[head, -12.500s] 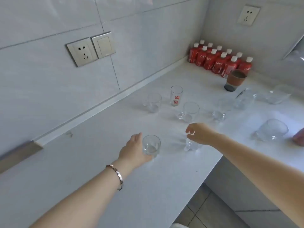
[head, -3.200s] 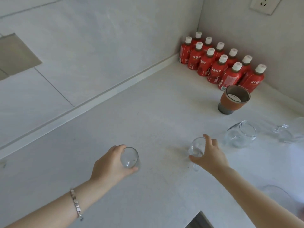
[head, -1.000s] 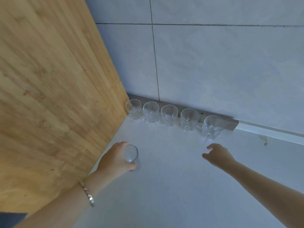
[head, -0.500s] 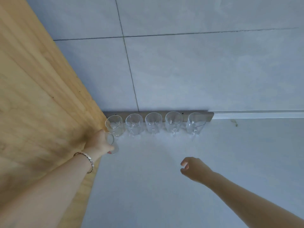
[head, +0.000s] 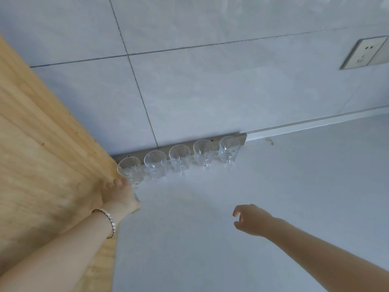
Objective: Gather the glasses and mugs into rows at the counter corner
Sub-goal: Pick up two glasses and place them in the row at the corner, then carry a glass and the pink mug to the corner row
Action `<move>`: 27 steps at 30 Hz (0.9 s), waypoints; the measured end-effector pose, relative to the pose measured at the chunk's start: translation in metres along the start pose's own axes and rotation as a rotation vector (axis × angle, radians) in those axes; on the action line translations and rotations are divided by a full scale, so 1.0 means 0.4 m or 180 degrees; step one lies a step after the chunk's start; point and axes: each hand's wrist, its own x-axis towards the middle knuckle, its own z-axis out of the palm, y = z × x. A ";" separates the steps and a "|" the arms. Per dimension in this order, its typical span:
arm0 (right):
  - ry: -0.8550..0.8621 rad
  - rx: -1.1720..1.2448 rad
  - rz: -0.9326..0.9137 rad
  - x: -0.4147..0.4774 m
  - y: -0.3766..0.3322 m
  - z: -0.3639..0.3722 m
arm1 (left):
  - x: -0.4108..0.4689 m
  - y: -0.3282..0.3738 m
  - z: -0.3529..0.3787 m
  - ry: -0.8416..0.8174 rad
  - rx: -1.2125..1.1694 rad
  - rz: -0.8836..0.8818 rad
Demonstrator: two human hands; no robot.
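The left hand [head: 121, 197] at lower left of the frame hides nearly all of a glass [head: 137, 199] (only a sliver of its edge shows), so its grip cannot be judged. The wall socket [head: 366, 53] is cut by the right edge.

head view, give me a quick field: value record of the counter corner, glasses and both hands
setting: white counter meeting a grey tiled wall, wooden panel on the left
back row: five clear glass mugs upright, side by side along the wall base
left hand: in the corner by the wooden panel, in front of the leftmost mug; a glass under it barely shows, grip unclear
right hand: over bare counter, fingers loosely curled, empty
wrist: bracelet on left arm
wall: socket upper right
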 end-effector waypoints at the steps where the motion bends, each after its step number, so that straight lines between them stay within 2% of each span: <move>1: -0.0013 -0.0015 0.0036 -0.012 0.016 -0.006 | -0.010 0.025 -0.004 0.0123 0.0055 0.0064; 3: -0.0019 -0.0021 0.0124 -0.037 0.057 -0.019 | -0.042 0.099 -0.022 0.0310 0.0117 0.0509; 8: 0.0071 0.0180 0.0469 -0.133 0.246 -0.054 | -0.162 0.400 -0.052 -0.0376 -0.0318 0.1681; 14: 0.0400 0.0546 0.1097 -0.344 0.622 -0.066 | -0.398 0.860 -0.072 -0.0555 -0.0560 0.2544; 21: 0.0575 0.0554 0.1651 -0.671 1.105 -0.061 | -0.723 1.340 -0.068 -0.0465 -0.0330 0.3144; 27: 0.0714 0.0808 0.2177 -0.884 1.439 -0.039 | -0.931 1.642 -0.087 -0.0336 -0.0135 0.3398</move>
